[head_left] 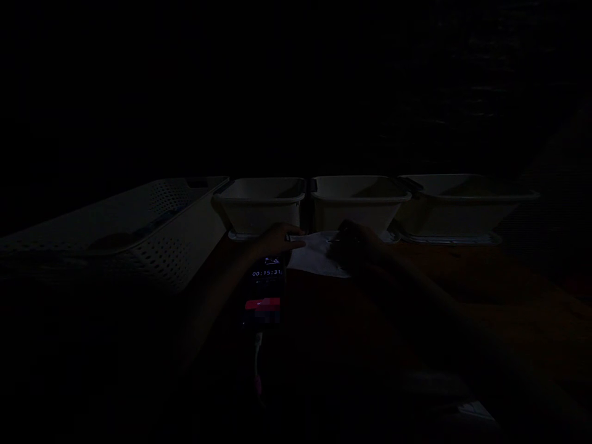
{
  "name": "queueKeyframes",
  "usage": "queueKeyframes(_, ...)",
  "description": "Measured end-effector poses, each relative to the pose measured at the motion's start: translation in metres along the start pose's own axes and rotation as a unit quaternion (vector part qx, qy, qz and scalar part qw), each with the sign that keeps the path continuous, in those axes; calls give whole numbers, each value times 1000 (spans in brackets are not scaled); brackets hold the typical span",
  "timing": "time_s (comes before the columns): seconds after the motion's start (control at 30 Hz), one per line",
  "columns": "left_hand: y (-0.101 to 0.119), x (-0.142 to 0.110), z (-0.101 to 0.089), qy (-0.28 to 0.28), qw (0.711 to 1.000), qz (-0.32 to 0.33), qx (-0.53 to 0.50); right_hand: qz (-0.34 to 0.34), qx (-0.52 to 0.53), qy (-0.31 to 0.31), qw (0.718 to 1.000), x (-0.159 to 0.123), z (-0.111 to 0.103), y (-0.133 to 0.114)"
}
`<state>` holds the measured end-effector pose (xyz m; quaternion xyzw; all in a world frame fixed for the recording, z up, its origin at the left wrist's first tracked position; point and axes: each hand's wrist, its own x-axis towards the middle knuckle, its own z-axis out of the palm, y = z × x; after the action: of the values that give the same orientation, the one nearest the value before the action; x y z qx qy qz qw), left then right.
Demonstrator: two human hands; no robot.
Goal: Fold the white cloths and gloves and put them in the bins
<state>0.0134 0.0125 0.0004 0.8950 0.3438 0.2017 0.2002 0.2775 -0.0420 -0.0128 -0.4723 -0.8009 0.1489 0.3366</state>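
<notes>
Fingers of the left hand (277, 239) touch the left edge of a pale, flat sheet (317, 256), while the right hand (354, 242) is at its right side; the dimness hides whether either hand grasps it, so I cannot tell if they are clenched or released. The sheet, perhaps cloth or paper, lies between the two hands, in front of the middle bin (356, 211). Just left of it and partly under the left hand is a phone (266, 287), its screen lit with a timer reading 00:15:31 (a red patch glows lower down), and a light cable (258, 354) runs from its near end. Beyond the hands, the left bin (263, 211), the middle one and the right bin (462, 216) stand upright in a row, pale and open-topped, with pale rims showing around their bases. Farther left is a long perforated basket (203, 231), with something dark inside that is too dim to make out. Reddish-brown tabletop (490, 277) shows faintly to the right, and darkness covers the background.
</notes>
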Motion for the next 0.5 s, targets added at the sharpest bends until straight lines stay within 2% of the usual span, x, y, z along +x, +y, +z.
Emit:
queueKeyframes(0.17,-3,1,2,17,1000,5,18,39,10,-65,997,-1,-2,-1)
queueKeyframes(0.33,0,1,4,20,999,22,18,51,-68,-121,989,-3,-9,-1)
queueKeyframes(0.5,0,2,6,16,999,32,12,55,-63,-117,990,-3,-14,6)
